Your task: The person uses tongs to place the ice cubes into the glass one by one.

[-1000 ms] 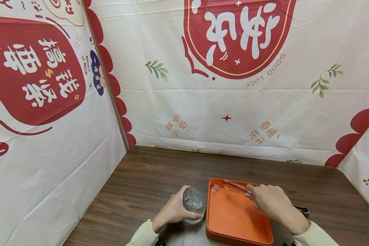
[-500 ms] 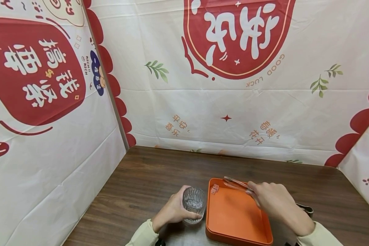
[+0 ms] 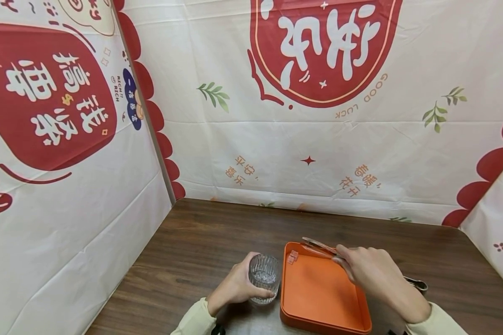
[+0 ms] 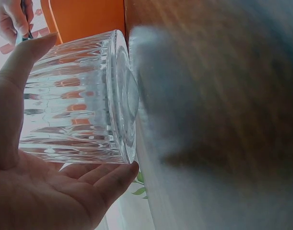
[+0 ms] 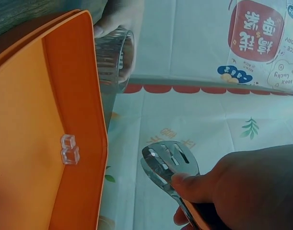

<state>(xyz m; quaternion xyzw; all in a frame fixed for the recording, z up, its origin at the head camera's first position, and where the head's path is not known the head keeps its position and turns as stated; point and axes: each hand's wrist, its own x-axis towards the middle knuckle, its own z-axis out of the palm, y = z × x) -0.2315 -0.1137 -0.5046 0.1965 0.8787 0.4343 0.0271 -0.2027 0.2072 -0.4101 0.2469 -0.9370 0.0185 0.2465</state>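
Observation:
My left hand (image 3: 239, 284) grips a ribbed clear glass (image 3: 265, 279) from the left side, just left of an orange tray (image 3: 324, 298). Thumb and fingers wrap the glass (image 4: 79, 105), whose base is right at the tabletop. My right hand (image 3: 369, 270) holds metal tongs (image 3: 318, 245) with slotted heads, raised over the tray's far edge. In the right wrist view the two heads of the tongs (image 5: 168, 160) sit close together; I cannot tell whether a cube is between them. Two small clear cubes (image 5: 69, 149) lie in the tray's far left corner.
Around the tray spreads a dark wood-grain table (image 3: 209, 232). Behind it hangs a white printed cloth (image 3: 276, 139), with another cloth panel (image 3: 67, 223) along the left side.
My right hand and the tongs have risen a little, their tips shifting from inside the tray's far corner to above its far rim. My left hand and the glass have stayed put.

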